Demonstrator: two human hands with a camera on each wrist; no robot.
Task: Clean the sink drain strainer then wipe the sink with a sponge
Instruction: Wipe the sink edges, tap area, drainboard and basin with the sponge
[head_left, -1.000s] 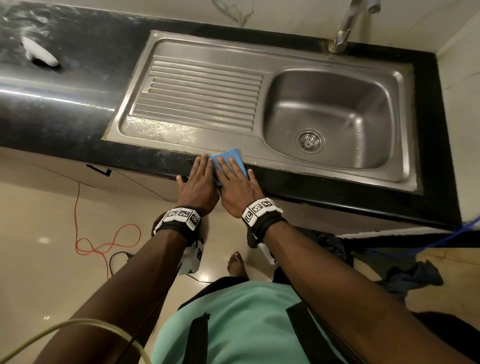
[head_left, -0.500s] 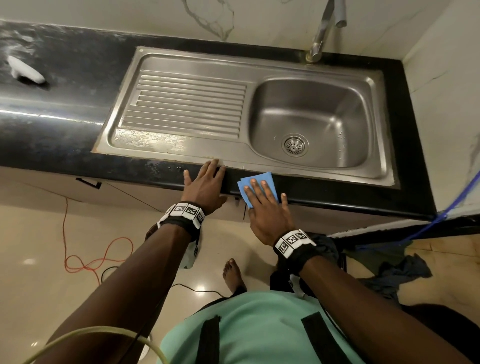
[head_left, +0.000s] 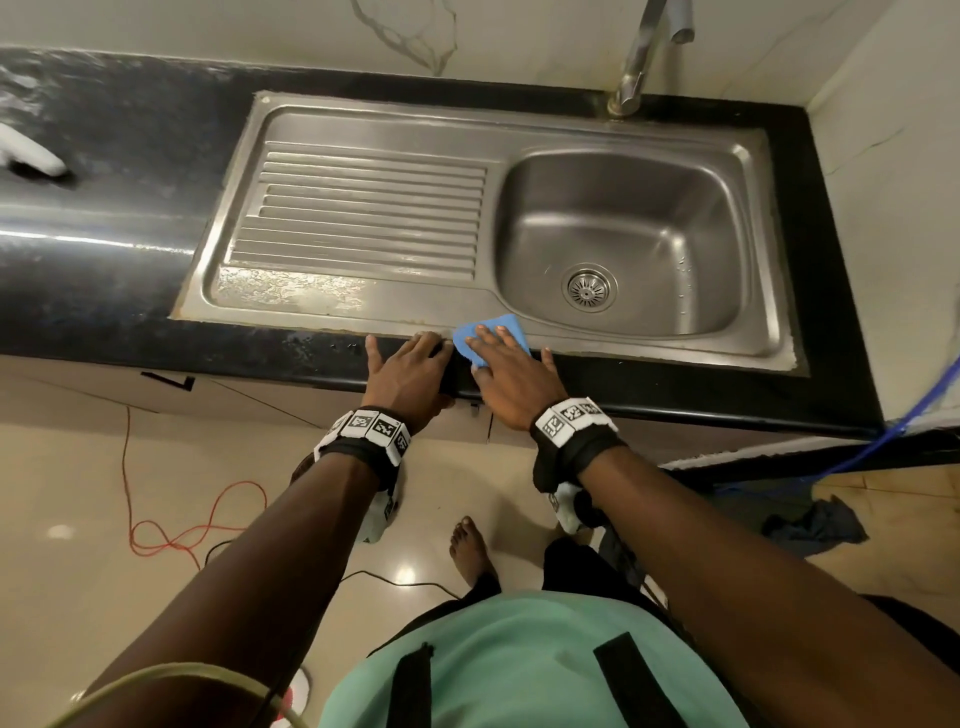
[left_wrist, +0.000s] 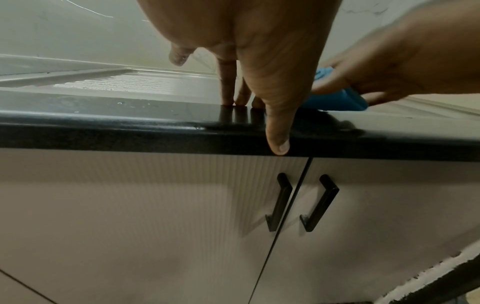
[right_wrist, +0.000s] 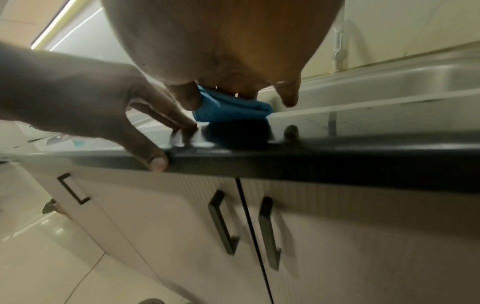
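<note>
Sponge (head_left: 491, 338) on sink (head_left: 644, 132) front rim, flat under my right hand (head_left: 511, 376), fingers spread, pressing. Left hand (head_left: 410, 374) flat on counter edge (head_left: 260, 345) beside sink. Wiping step; next, probably sweep into basin toward strainer (head_left: 588, 287).

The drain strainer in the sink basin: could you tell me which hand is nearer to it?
Right. The right hand presses the blue sponge on the sink's front rim, just before the drain strainer; the left hand rests farther left.

Blue sponge (head_left: 491, 338) — black countertop (head_left: 130, 156) — silver ribbed sink (head_left: 363, 218).
</note>
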